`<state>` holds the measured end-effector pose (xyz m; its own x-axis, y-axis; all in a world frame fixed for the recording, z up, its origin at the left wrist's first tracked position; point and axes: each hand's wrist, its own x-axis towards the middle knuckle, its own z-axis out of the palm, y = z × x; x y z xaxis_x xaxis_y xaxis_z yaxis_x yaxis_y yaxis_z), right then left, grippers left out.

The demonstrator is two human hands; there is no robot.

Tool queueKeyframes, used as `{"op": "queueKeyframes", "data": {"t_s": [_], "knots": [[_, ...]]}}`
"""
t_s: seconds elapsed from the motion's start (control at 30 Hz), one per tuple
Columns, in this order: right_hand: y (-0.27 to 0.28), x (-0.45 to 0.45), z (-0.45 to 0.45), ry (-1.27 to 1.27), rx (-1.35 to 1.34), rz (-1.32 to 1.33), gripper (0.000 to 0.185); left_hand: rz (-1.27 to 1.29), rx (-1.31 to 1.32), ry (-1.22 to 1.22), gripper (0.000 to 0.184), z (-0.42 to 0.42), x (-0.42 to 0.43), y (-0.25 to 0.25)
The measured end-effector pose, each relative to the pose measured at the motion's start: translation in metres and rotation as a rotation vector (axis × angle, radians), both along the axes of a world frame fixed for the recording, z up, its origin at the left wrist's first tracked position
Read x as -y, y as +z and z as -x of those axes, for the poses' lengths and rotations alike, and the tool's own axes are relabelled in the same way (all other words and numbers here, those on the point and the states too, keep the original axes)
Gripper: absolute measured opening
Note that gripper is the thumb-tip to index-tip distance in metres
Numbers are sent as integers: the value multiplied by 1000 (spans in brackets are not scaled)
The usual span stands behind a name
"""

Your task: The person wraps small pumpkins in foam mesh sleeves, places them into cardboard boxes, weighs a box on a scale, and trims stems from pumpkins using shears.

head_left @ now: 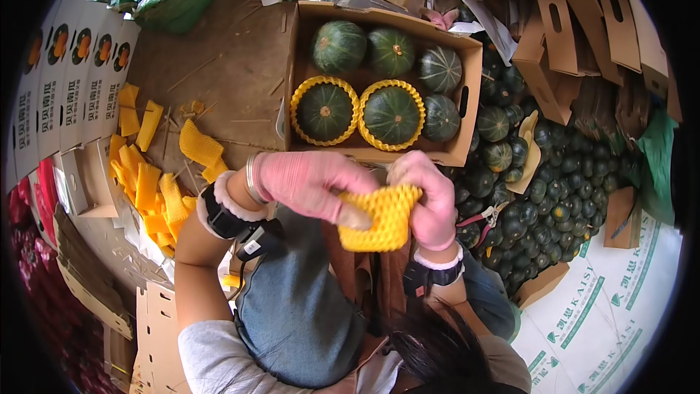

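Observation:
In pink gloves, both hands are at a yellow foam net sleeve [380,220] held above my lap. My left hand [310,182], somewhat blurred, has its fingers on the sleeve's left side and top. My right hand [432,206] is closed around its right edge. Whether anything sits inside the sleeve is hidden. Just beyond my hands stands an open cardboard box [474,106] with several dark green pumpkins. Two of them, a front left pumpkin [325,111] and a front middle pumpkin [392,114], wear yellow foam nets. The others, such as the back left pumpkin [339,47], are bare.
Loose yellow foam sleeves [147,182] lie in a pile at left. A large heap of small pumpkins [561,197] spreads at right, with red-handled pruning shears [487,220] on it. Printed cartons [62,80] stand far left; folded brown cartons [576,22] are at upper right.

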<state>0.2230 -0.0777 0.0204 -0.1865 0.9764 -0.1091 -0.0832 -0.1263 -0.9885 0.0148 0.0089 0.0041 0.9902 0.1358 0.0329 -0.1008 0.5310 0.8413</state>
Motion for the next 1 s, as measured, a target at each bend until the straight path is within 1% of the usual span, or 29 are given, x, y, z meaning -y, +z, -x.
{"op": "queueKeyframes", "data": {"t_s": [0.03, 0.07, 0.1, 0.13, 0.17, 0.2, 0.23, 0.3, 0.33, 0.37, 0.4, 0.43, 0.47, 0.5, 0.57, 0.67, 0.77, 0.8, 0.83, 0.9, 0.93, 0.97, 1.0], "knots": [[-3, 1, -2, 58, -183, -6, 14, -78, -9, -112, 32, 3, -2, -3], [1, 4, -1, 56, -452, 103, 12, -121, -23, -96, 29, 6, -5, -9], [5, 15, 1, -26, -664, 316, 16, -164, -39, -80, 27, 7, -7, -13], [11, 14, 3, 41, -737, 575, 21, 45, -52, 210, 26, 5, -1, -11], [1, 21, -1, 173, -681, 682, 29, 253, -64, 499, 25, 1, 7, -7], [-9, 27, -5, 315, -620, 778, 38, 389, -76, 478, 28, 0, 9, -11], [-24, 26, -4, 492, -527, 648, 49, 216, -143, 489, 33, 1, 14, -7], [-11, 9, -23, 399, -386, 455, 56, 177, -232, 466, 33, -1, 2, 0], [-7, 2, -14, 36, -418, 347, 60, 181, -305, 556, 35, 1, -5, -8], [-8, -27, -16, 85, -652, 402, 56, 188, -379, 637, 36, 4, -17, -20], [-14, -45, -14, 25, -638, 530, 46, -183, -603, 669, 33, 3, -37, -30], [-22, -60, 8, -235, -383, 597, 35, -711, -690, 913, 33, -4, -48, -35], [-44, -74, 14, -264, -260, 581, 30, -870, -890, 1037, 36, -14, -59, -26], [-56, -84, 21, -258, -171, 573, 27, -936, -1001, 1033, 42, -20, -72, -23], [-71, -97, 39, -227, -52, 485, 26, -1160, -1115, 1071, 46, -26, -92, -51], [-78, -102, 53, -223, -123, 535, 29, -948, -1223, 808, 45, -27, -110, -61], [-123, -101, 65, -296, -198, 363, 32, -828, -1071, 834, 42, -22, -117, -69], [-113, -101, 67, -319, -6, 160, 30, -694, -996, 803, 39, -16, -117, -65], [-97, -103, 70, -371, 203, -30, 29, -495, -793, 861, 36, -10, -114, -62], [-51, -95, 55, -293, 460, -316, 22, 302, -309, 908, 31, -7, -86, -52], [-26, -87, 47, -246, 571, -354, 19, 543, -150, 906, 28, -13, -70, -47], [-13, -79, 40, -203, 681, -434, 18, 549, -109, 949, 26, -22, -57, -47], [-11, -65, 34, -185, 669, -362, 18, 468, -186, 905, 26, -26, -50, -59]]}}
